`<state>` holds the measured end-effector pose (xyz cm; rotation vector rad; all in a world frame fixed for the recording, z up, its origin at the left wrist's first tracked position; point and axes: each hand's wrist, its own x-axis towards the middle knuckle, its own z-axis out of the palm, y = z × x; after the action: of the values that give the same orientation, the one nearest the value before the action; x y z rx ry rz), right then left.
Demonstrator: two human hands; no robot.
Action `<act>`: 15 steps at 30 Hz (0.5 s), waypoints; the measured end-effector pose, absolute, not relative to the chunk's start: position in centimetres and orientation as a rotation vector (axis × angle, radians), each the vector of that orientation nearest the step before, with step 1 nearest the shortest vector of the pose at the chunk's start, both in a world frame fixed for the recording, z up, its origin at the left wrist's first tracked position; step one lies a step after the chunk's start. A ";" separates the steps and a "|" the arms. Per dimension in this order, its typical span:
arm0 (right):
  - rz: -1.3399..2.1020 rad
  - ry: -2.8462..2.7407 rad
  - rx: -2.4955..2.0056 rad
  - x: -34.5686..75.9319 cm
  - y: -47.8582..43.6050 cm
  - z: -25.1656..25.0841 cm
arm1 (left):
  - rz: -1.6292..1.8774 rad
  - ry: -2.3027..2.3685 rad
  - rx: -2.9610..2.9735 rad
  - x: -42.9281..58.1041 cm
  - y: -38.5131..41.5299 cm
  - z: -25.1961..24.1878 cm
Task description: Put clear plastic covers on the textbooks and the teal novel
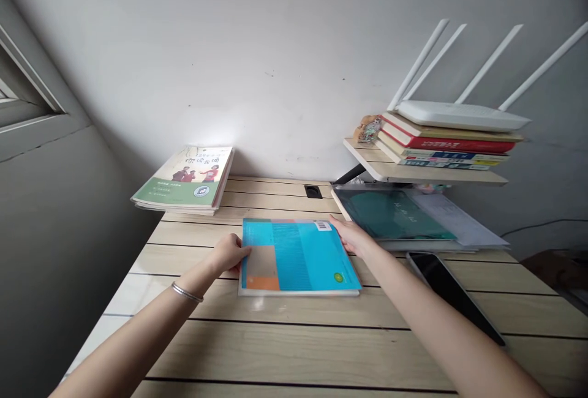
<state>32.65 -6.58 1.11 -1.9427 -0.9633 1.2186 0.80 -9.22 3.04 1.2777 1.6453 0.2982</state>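
Observation:
A blue book (298, 255) with an orange and grey block on its cover lies flat in the middle of the wooden desk (321, 337). My left hand (228, 254) grips its left edge, fingers curled over it; a silver bracelet sits on that wrist. My right hand (353, 236) holds the book's far right edge, fingers closed on it. Both forearms reach in from the bottom of the view.
A stack of books with a green cover (188, 180) lies at the back left. A dark phone (454, 294) rests at right. A teal folder (395, 214) and papers sit under a small shelf (427, 171) bearing books and a white router (459, 115).

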 end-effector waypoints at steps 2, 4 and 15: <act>1.092 -1.014 -1.996 32.4 -5.2 0.3 | 0.234 1.615 1.284 0.7 -9.1 3.2; 1.043 -1.051 -1.992 32.4 -4.6 -0.4 | 0.176 1.586 1.341 0.5 -9.3 3.3; 0.684 -1.213 -2.030 31.8 -4.4 -0.8 | 0.506 1.730 1.451 0.2 -7.2 3.7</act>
<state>31.85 -4.38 -0.80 -2.0296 -1.2128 0.6844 0.19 -7.16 3.72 1.4510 1.7296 0.5059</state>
